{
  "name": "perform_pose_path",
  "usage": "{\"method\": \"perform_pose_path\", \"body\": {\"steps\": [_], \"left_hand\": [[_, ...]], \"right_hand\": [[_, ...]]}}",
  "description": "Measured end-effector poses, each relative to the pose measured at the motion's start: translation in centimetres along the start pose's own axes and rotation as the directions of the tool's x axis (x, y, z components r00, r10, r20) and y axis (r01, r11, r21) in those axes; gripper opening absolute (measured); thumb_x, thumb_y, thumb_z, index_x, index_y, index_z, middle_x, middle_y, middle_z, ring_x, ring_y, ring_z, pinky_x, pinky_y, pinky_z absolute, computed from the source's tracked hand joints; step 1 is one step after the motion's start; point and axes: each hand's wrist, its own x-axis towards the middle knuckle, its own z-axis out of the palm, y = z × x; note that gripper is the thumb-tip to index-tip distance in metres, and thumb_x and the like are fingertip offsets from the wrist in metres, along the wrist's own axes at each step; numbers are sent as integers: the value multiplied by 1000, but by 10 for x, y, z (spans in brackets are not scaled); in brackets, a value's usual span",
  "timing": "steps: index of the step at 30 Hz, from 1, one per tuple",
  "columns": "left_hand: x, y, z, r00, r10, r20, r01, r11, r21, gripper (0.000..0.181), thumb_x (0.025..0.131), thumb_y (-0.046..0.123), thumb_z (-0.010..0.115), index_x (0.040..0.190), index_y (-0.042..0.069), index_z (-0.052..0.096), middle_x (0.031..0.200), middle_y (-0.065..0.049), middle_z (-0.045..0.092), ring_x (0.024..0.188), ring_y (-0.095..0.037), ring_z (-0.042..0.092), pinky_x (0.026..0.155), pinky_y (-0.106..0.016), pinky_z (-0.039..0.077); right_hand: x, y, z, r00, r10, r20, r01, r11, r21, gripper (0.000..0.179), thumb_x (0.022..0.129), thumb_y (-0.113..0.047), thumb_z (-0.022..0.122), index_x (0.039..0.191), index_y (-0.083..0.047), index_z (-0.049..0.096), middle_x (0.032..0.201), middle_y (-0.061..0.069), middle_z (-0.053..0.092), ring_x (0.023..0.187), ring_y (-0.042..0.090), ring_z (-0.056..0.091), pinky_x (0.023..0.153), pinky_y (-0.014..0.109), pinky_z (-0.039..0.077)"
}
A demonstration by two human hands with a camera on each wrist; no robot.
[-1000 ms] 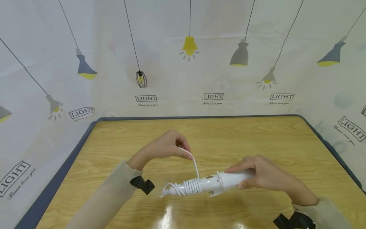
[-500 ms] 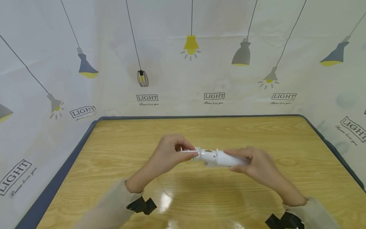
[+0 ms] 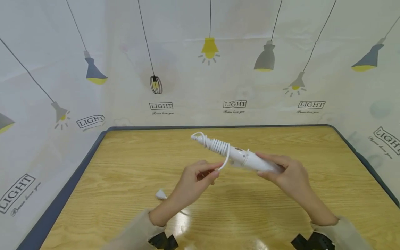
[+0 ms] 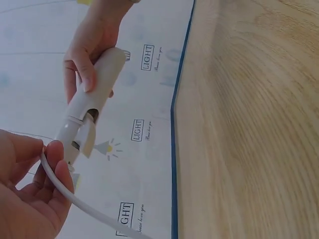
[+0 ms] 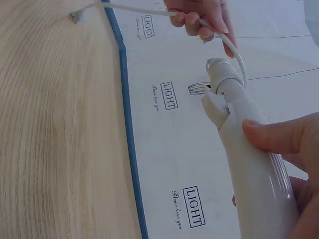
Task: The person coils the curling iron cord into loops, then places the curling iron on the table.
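A white curling iron [image 3: 240,156] is held above the table, tilted with its cord end up and to the left. My right hand [image 3: 292,177] grips its thick smooth end, thumb along one side in the right wrist view. Several turns of white cord [image 3: 218,146] wrap the narrower part. My left hand [image 3: 195,180] pinches the loose run of that cord between thumb and fingers, just below the turns. From there the cord [image 4: 94,215] trails away past the left hand to a plug [image 3: 160,194]. A lever-like piece [image 5: 215,107] sticks out from the iron's side.
The wooden table [image 3: 125,166] has a dark blue edge [image 3: 215,127]. Behind it hangs a pale wall sheet [image 3: 187,69] printed with lamps and LIGHT lettering. Black wrist cameras [image 3: 314,241] sit at both sleeves.
The iron has risen and tipped so its cord end points up and left. My left hand passed the cord over, behind it and came down below it. The plug has come into view.
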Motion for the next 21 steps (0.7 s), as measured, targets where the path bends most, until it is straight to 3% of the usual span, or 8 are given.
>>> {"method": "perform_pose_path", "body": {"steps": [6, 10, 12, 15, 18, 21], "left_hand": [[3, -21, -1, 993, 114, -5, -113, 980, -166, 27, 89, 2, 57, 115, -7, 60, 84, -18, 60, 71, -13, 55, 60, -24, 47], [8, -38, -8, 984, 177, -1, -170, 946, -277, 25, 88, 0, 58, 109, -13, 60, 81, -11, 61, 68, -13, 54, 58, -26, 48], [11, -44, -14, 985, 172, 34, -154, 941, -300, 25, 88, 2, 59, 106, -16, 59, 80, -6, 62, 67, -13, 54, 57, -27, 48], [15, -50, -23, 983, 123, 135, -80, 953, -291, 28, 88, 6, 60, 106, -15, 60, 83, -2, 65, 70, -12, 57, 59, -27, 49], [20, -52, -30, 969, 62, 238, 3, 965, -262, 29, 90, 8, 59, 108, -14, 59, 87, -4, 67, 75, -13, 61, 65, -29, 51], [24, -54, -34, 961, 24, 275, 49, 966, -254, 29, 90, 8, 59, 108, -15, 59, 87, -5, 67, 77, -14, 61, 68, -31, 51]], "right_hand": [[-2, -3, -6, 998, 55, 31, -59, 989, 136, 46, 71, -17, 80, 114, -9, 66, 109, 13, 64, 84, 14, 58, 59, 25, 50], [-2, -6, -9, 998, 36, 59, -50, 966, 255, 45, 73, -11, 78, 115, -5, 64, 109, 6, 64, 86, 6, 58, 63, 25, 51], [-3, -7, -10, 997, 25, 75, -47, 952, 304, 45, 72, -8, 78, 115, -5, 64, 109, -2, 64, 88, 6, 59, 65, 25, 51], [-4, -9, -11, 994, 8, 109, -46, 935, 351, 46, 72, -7, 78, 116, -5, 64, 108, -13, 63, 90, 7, 59, 67, 24, 51], [-6, -9, -11, 990, -9, 144, -51, 912, 407, 45, 73, -4, 76, 116, -4, 63, 109, -14, 63, 92, 8, 59, 69, 24, 51], [-7, -7, -12, 984, -20, 175, -67, 876, 477, 45, 75, 1, 73, 118, -3, 62, 111, -11, 63, 92, 10, 59, 69, 25, 51]]}}
